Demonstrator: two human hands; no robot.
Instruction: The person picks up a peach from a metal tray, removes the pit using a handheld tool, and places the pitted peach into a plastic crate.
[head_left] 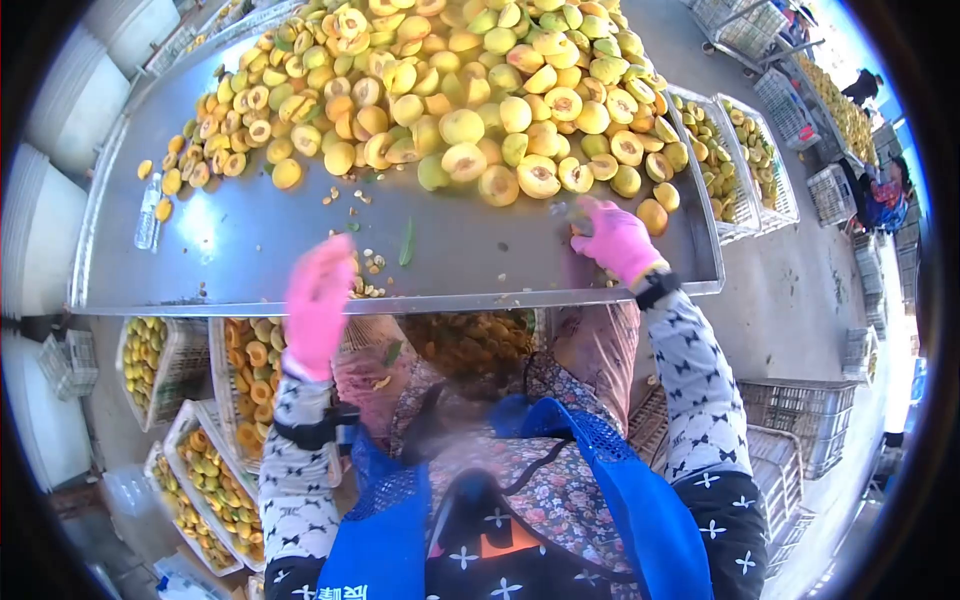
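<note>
A heap of yellow-orange stone fruit (470, 125), many of them halved with pits or hollows showing, covers the far part of the metal table (470, 250). My right hand (618, 240), in a pink glove, is over the table just below the heap's right end. Its fingers are bent in, and a small blurred shape at their tips is too unclear to name. My left hand (318, 305), also pink-gloved, is raised at the table's near edge, its fingers smeared by motion. Loose pits (370, 275) and a green leaf (407, 242) lie right of it.
A clear plastic bottle (148, 212) lies at the table's left. Crates of fruit (215, 480) stand below left, and more crates (745, 165) adjoin the right side. Stacked grey crates (800, 420) are at lower right. Dark matter (470, 345) shows under the near edge, between the knees.
</note>
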